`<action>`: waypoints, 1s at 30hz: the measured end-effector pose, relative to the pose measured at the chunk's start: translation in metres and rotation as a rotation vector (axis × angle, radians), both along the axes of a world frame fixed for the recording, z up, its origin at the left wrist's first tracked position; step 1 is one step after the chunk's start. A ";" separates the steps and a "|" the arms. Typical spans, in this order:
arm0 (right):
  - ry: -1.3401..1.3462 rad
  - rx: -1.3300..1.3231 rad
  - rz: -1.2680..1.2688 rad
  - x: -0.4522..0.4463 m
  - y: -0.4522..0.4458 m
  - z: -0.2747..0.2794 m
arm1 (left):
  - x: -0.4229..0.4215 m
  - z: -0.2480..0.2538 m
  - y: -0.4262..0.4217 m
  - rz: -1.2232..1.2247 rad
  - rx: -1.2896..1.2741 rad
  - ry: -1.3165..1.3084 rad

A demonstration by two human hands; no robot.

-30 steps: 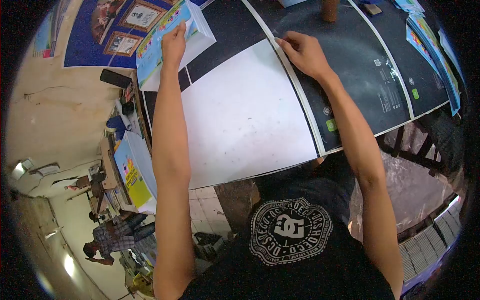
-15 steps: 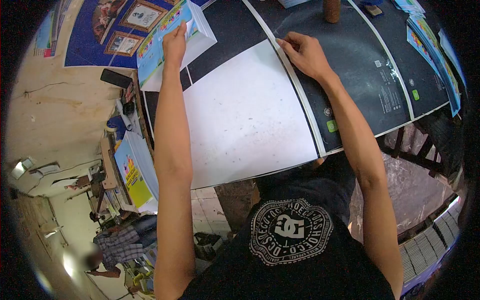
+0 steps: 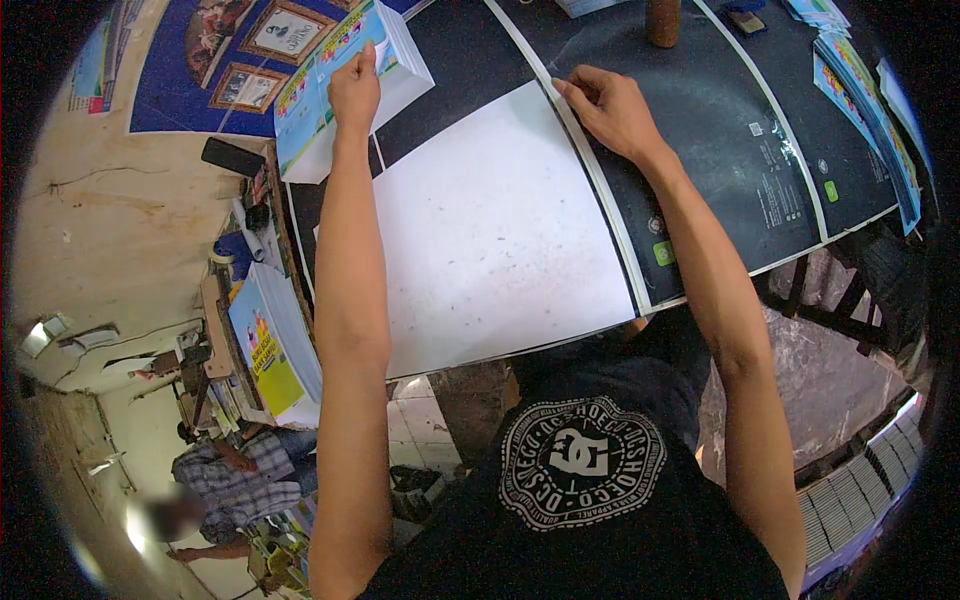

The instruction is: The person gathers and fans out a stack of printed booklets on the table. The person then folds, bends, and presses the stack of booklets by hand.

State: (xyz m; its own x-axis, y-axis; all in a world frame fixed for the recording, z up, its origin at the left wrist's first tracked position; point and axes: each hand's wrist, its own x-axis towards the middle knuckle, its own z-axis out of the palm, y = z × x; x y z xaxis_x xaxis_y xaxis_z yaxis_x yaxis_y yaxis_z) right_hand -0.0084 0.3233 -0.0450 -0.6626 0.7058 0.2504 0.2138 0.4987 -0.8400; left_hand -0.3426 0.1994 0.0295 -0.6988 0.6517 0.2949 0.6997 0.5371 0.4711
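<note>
Holds fingers [image 3: 590,76] bent, left hand [image 3: 354,94] against thick, blue-printed paper stack [image 3: 301,128], right hand [image 3: 615,108] beside flat, speckled white sheet [image 3: 500,225]; cannot tell if pinching.

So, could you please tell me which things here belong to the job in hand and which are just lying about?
Seemingly part of the job:
printed stack, by the left hand
white sheet, its corner near the right hand

Probably just lying about:
brown cylinder
black phone-like object

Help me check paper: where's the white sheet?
In the head view's centre, the white sheet lies on the black tabletop, left of a white strip.
</note>
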 end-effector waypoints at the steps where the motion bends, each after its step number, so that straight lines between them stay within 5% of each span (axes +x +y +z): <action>1: 0.000 0.002 -0.001 0.000 0.000 0.000 | -0.002 0.000 0.000 0.002 -0.021 -0.009; 30: 0.007 0.006 -0.003 -0.001 0.000 -0.003 | 0.002 -0.008 0.003 0.038 0.108 0.084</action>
State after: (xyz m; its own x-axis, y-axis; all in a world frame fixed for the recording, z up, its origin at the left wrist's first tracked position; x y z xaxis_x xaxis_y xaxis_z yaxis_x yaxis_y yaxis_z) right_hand -0.0095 0.3232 -0.0482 -0.6586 0.7062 0.2598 0.2091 0.5035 -0.8383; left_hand -0.3411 0.2028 0.0219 -0.6927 0.5863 0.4200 0.7188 0.5135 0.4686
